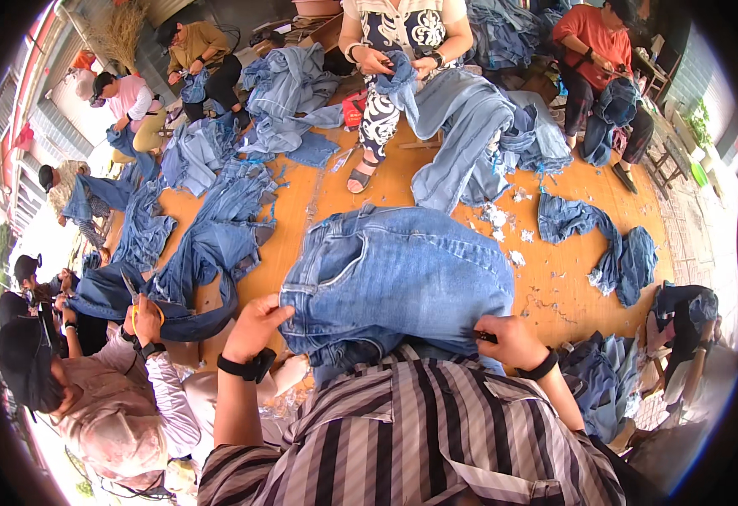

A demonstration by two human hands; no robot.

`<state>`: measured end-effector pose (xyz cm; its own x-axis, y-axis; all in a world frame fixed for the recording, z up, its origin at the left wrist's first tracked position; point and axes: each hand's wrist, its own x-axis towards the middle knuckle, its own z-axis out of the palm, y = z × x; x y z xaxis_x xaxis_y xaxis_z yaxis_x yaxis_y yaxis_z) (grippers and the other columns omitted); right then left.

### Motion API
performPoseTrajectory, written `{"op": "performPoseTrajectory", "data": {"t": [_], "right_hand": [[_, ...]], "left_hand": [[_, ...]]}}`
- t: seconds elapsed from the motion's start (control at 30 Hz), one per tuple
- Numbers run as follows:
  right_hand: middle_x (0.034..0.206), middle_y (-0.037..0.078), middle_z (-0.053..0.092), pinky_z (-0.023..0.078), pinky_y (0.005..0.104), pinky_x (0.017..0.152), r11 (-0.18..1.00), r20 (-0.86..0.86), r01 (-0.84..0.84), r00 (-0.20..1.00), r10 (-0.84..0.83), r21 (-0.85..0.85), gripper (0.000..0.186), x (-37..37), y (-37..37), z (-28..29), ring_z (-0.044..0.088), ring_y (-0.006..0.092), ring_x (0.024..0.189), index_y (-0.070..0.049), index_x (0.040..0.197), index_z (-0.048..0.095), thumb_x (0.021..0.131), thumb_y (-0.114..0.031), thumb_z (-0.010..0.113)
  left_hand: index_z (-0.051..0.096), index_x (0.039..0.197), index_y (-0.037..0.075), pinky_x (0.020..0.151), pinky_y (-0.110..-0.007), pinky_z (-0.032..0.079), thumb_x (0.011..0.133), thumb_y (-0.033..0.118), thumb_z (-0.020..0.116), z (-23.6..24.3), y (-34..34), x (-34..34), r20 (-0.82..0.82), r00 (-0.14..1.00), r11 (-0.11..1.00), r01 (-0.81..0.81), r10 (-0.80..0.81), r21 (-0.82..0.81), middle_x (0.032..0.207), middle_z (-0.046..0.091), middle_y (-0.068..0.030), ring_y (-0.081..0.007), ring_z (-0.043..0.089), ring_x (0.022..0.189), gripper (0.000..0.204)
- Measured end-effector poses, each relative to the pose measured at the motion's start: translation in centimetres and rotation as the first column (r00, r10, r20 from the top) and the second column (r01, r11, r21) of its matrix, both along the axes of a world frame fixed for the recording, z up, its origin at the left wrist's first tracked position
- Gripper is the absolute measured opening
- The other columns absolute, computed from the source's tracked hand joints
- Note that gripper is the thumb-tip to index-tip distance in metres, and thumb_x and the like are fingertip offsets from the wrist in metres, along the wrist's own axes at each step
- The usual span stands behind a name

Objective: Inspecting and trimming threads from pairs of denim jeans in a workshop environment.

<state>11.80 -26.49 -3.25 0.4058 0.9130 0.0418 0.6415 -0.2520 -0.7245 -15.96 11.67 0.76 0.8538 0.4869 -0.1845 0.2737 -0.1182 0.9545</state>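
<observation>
A pair of faded blue jeans (pixel 419 261) lies across my lap, its waistband to the left and an open front pocket showing near it. With thumb and fingers my left hand (pixel 253 331) pinches the waistband edge. My right hand (pixel 514 344) is closed at the lower right edge of the denim, around a small black object (pixel 488 336) whose kind I cannot make out. The fingers of that hand touch the cloth. Folds of the jeans bunch below the waistband, partly hidden by my striped shirt.
Heaps of denim (pixel 217 228) cover the orange floor board (pixel 335 185) to the left. More jeans (pixel 630 253) and white scraps (pixel 497 218) lie to the right. A person (pixel 402 51) sits opposite handling denim; another, close at left, holds yellow-handled scissors (pixel 154 314). Several others work around.
</observation>
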Motion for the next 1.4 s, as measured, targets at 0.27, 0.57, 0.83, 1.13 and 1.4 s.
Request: {"op": "performPoseTrajectory", "data": {"t": [0.27,0.57,0.83,1.13,1.4], "right_hand": [[0.085,0.016,0.07,0.055,0.0388,0.072,0.986,-0.193,-0.025,0.981,-0.007,-0.166,0.021,-0.5,0.4,-0.6,0.07,0.0319,0.079,-0.004,0.098,0.069,0.081,-0.015,0.073],[0.095,0.007,0.074,0.051,0.028,0.076,0.994,-0.424,0.091,0.904,-0.061,0.052,0.023,2.4,4.0,3.6,0.065,0.0123,0.081,-0.001,0.113,0.071,0.091,-0.01,0.07],[0.068,-0.005,0.048,0.032,0.0247,0.057,0.754,-0.491,0.651,0.686,-0.537,0.087,0.027,8.2,5.7,3.7,0.041,0.0042,0.063,-0.006,0.123,0.057,0.097,-0.007,0.066],[0.065,-0.002,0.052,0.036,0.0249,0.059,0.796,-0.316,0.604,0.765,-0.562,0.048,0.031,10.8,5.7,6.8,0.044,0.0054,0.062,-0.005,0.121,0.057,0.092,-0.003,0.068],[0.081,0.006,0.065,0.05,0.0292,0.064,0.916,-0.343,0.383,0.882,-0.322,0.124,0.032,9.7,13.5,3.1,0.06,0.013,0.065,-0.007,0.116,0.065,0.087,-0.008,0.077]], "left_hand": [[0.063,0.091,0.001,0.066,-0.037,0.045,0.092,0.013,0.067,-7.4,-2.1,-4.1,-0.269,0.957,0.955,0.171,-0.104,0.242,0.073,0.06,-0.0106,-0.0175,0.059,0.071,0.013],[0.068,0.108,0.004,0.083,-0.042,0.054,0.086,0.006,0.066,0.5,2.0,1.8,-0.206,0.972,0.765,0.05,0.11,0.642,0.104,0.07,-0.0163,-0.0342,0.068,0.094,0.022],[0.072,0.114,0.009,0.086,-0.038,0.054,0.087,0.009,0.072,5.7,-0.9,18.6,-0.181,0.935,0.658,0.344,-0.305,0.67,0.106,0.072,-0.0116,-0.0301,0.07,0.098,0.027],[0.075,0.099,0.01,0.076,-0.039,0.054,0.083,0.013,0.077,0.4,-2.6,25.8,-0.086,0.9,0.573,0.343,-0.427,0.744,0.091,0.07,-0.0063,-0.0289,0.068,0.086,0.016],[0.07,0.085,0.008,0.071,-0.04,0.053,0.078,0.007,0.076,-0.9,-2.9,27.0,-0.108,0.9,0.542,0.346,-0.421,0.766,0.085,0.067,-0.0063,-0.0291,0.066,0.081,0.009]]}}
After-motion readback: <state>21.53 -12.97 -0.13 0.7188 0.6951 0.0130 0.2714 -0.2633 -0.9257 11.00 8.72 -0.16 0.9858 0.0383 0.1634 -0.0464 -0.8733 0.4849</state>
